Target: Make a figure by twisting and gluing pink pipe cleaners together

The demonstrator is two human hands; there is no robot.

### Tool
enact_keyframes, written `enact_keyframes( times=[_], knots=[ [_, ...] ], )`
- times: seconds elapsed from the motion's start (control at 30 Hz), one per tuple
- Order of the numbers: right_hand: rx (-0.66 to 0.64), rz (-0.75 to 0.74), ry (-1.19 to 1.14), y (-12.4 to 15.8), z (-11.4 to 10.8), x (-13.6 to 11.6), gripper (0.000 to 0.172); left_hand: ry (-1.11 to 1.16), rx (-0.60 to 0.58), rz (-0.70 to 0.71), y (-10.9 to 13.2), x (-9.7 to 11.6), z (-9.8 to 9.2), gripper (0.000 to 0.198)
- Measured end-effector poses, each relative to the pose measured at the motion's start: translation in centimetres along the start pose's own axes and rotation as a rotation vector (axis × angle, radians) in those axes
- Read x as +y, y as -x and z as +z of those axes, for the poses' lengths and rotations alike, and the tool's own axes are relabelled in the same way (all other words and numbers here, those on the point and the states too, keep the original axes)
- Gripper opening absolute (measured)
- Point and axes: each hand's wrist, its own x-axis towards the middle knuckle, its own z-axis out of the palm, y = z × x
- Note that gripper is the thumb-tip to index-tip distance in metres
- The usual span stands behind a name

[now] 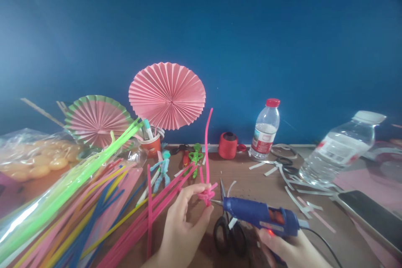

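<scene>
Left hand point(184, 222) is low center, fingers pinched closed on a pink pipe cleaner point(207, 146), gripping it at a knotted loop near its lower end; the stem stands upright, tip curving right. Right hand point(290, 251) is at the bottom right, wrapped tight around the grip of a blue glue gun point(260, 214), with the nozzle pointing left and its tip touching or just beside the knot. Black scissors point(228, 230) lie on the wooden table point(257, 184) under the gun. A bundle of colored pipe cleaners point(78, 209) fans out to the left. At the back, by the blue wall: a pink paper fan point(167, 95), a red thread spool point(228, 145), a small water bottle point(265, 130). To the right are a bigger bottle point(339, 148), paper strips point(295, 201) and a phone point(370, 215).
</scene>
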Motion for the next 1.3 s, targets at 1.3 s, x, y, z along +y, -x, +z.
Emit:
enact_keyframes(
  times=[1.3],
  knots=[
    [0.050, 0.009, -0.160, 0.10, 0.16, -0.29, 0.069, 0.008, 0.044, -0.009, 0.09, -0.41, 0.10, 0.030]
  ],
)
